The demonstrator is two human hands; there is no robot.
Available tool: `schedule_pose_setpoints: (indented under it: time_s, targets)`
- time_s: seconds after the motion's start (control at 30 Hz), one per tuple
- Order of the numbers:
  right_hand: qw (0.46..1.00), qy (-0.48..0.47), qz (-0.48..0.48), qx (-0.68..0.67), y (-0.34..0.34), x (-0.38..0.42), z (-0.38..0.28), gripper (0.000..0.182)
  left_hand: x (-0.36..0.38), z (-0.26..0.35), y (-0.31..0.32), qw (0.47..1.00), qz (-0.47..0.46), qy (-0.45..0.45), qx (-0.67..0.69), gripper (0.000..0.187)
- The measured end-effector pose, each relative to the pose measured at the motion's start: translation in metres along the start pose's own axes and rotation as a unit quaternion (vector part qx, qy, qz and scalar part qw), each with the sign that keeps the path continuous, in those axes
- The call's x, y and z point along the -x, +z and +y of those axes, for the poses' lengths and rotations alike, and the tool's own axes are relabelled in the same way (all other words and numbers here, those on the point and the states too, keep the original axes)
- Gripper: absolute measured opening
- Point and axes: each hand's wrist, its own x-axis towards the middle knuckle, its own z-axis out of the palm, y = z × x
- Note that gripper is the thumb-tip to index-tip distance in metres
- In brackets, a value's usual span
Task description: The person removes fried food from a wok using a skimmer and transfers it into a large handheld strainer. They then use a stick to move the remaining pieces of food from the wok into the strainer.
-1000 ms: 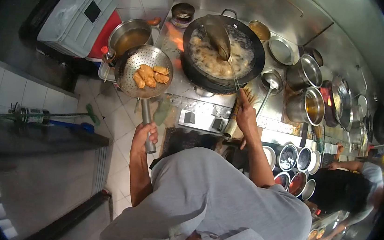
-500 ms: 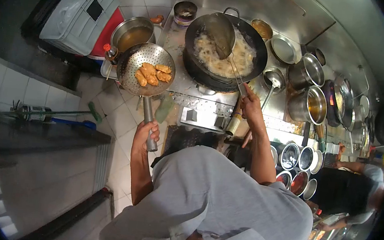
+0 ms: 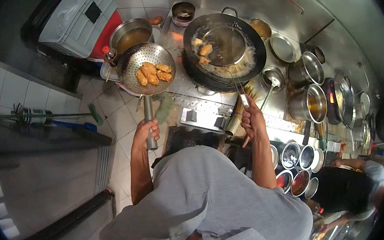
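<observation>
My left hand (image 3: 146, 134) is closed around the handle of a perforated metal strainer (image 3: 129, 66). Several golden fried pieces (image 3: 149, 72) lie in its bowl, beside the stove. My right hand (image 3: 253, 120) grips the thin handle of a round mesh skimmer (image 3: 228, 46), whose head rests low in the black wok (image 3: 190, 62). Frothy oil (image 3: 250, 63) bubbles around the skimmer's right and lower edge. A few fried pieces (image 3: 206, 50) show at the skimmer's left side.
Left of the wok stand a pot of brown liquid (image 3: 134, 40) and a sauce bottle (image 3: 109, 56). A ladle (image 3: 275, 80), a bamboo brush (image 3: 238, 113) and steel pots (image 3: 314, 105) sit to the right. Another person (image 3: 346, 190) works at far right.
The skimmer has swung from a raised tilt at the wok's upper left to lower and flatter near its middle. Fried pieces now show beside it. My left hand and strainer stay almost still.
</observation>
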Motion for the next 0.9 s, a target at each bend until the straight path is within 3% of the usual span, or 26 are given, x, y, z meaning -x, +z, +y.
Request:
schedule_pose_setpoints:
  time_s: [0.3, 0.5, 0.6, 0.67, 0.7, 0.73, 0.8, 0.87, 0.9]
  targets:
    - [0.996, -0.066, 0.017, 0.057, -0.009, 0.017, 0.010, 0.055, -0.018, 0.006, 0.017, 1.000, -0.022, -0.006, -0.003, 0.009]
    - [0.991, -0.069, -0.033, 0.107, 0.018, 0.044, -0.003, 0.055, -0.035, 0.011, 0.022, 0.998, -0.064, -0.017, -0.018, 0.015]
    - [0.979, -0.122, -0.056, 0.156, 0.013, 0.033, -0.006, 0.051, -0.040, 0.009, 0.020, 0.997, -0.076, -0.028, -0.001, 0.015]
    - [0.933, -0.217, 0.030, 0.286, 0.011, 0.019, -0.007, 0.051, -0.038, 0.009, 0.016, 0.996, -0.083, -0.032, 0.012, 0.014]
    - [0.883, -0.301, 0.039, 0.358, -0.009, -0.003, -0.003, 0.053, -0.035, 0.008, 0.014, 0.996, -0.079, -0.032, 0.010, 0.014]
    - [0.883, -0.302, 0.040, 0.358, -0.022, -0.019, -0.003, 0.053, -0.032, 0.008, 0.013, 0.997, -0.074, -0.032, 0.008, 0.014]
    - [0.799, -0.391, 0.095, 0.447, -0.039, -0.043, -0.004, 0.057, -0.026, 0.007, 0.009, 0.997, -0.065, -0.029, 0.005, 0.014]
    - [0.774, -0.408, 0.115, 0.470, -0.053, -0.068, 0.002, 0.056, -0.021, 0.006, 0.008, 0.998, -0.054, -0.024, 0.004, 0.014]
    - [0.731, -0.458, 0.112, 0.493, -0.063, -0.086, 0.011, 0.056, -0.019, 0.005, 0.007, 0.998, -0.052, -0.025, 0.005, 0.014]
